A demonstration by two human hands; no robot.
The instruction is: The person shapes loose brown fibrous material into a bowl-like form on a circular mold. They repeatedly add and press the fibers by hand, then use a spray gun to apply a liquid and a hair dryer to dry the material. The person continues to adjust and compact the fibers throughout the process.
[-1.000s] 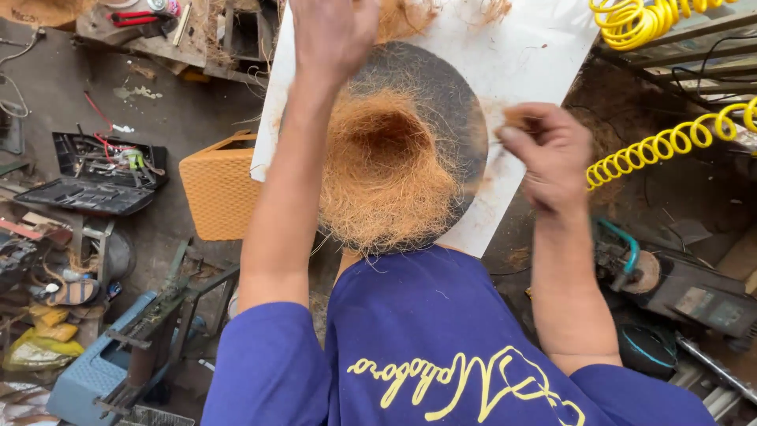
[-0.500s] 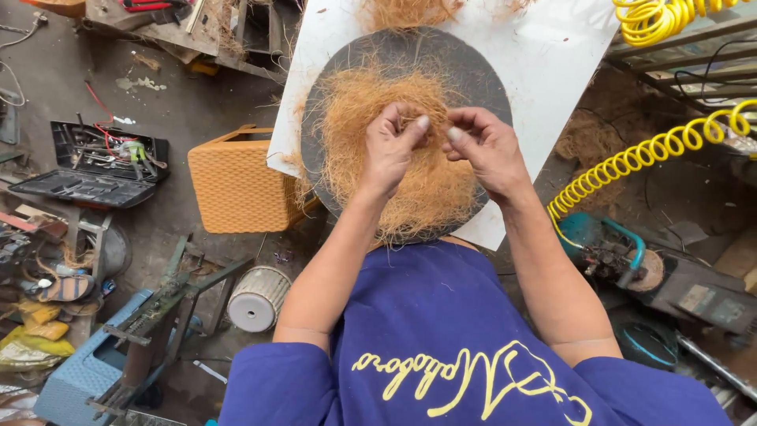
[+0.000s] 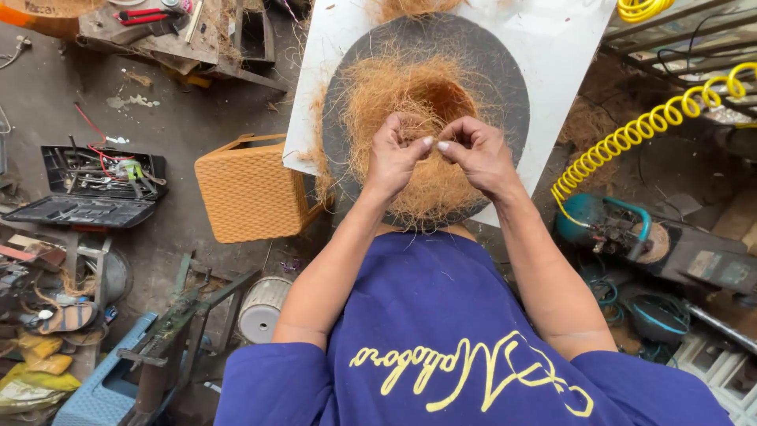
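an orange woven stool (image 3: pixel 251 188) stands on the dirty concrete floor (image 3: pixel 158 118), just left of the white board (image 3: pixel 552 47). further left an open black toolbox (image 3: pixel 87 185) holds loose tools and wires. a white ribbed cylinder (image 3: pixel 262 308) sits below the stool, beside a green metal frame (image 3: pixel 189 312) and a blue plastic crate (image 3: pixel 102 386). on the right, a yellow coiled hose (image 3: pixel 639 130) runs to a teal compressor (image 3: pixel 607 225). red-handled pliers (image 3: pixel 146 13) lie on a wooden bench at top left.

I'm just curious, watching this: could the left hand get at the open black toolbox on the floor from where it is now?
Probably not without leaning. The left hand is up at the brown fibre on the dark round disc, fingertips meeting the right hand. The black toolbox lies well off to the side, beyond the orange woven box.
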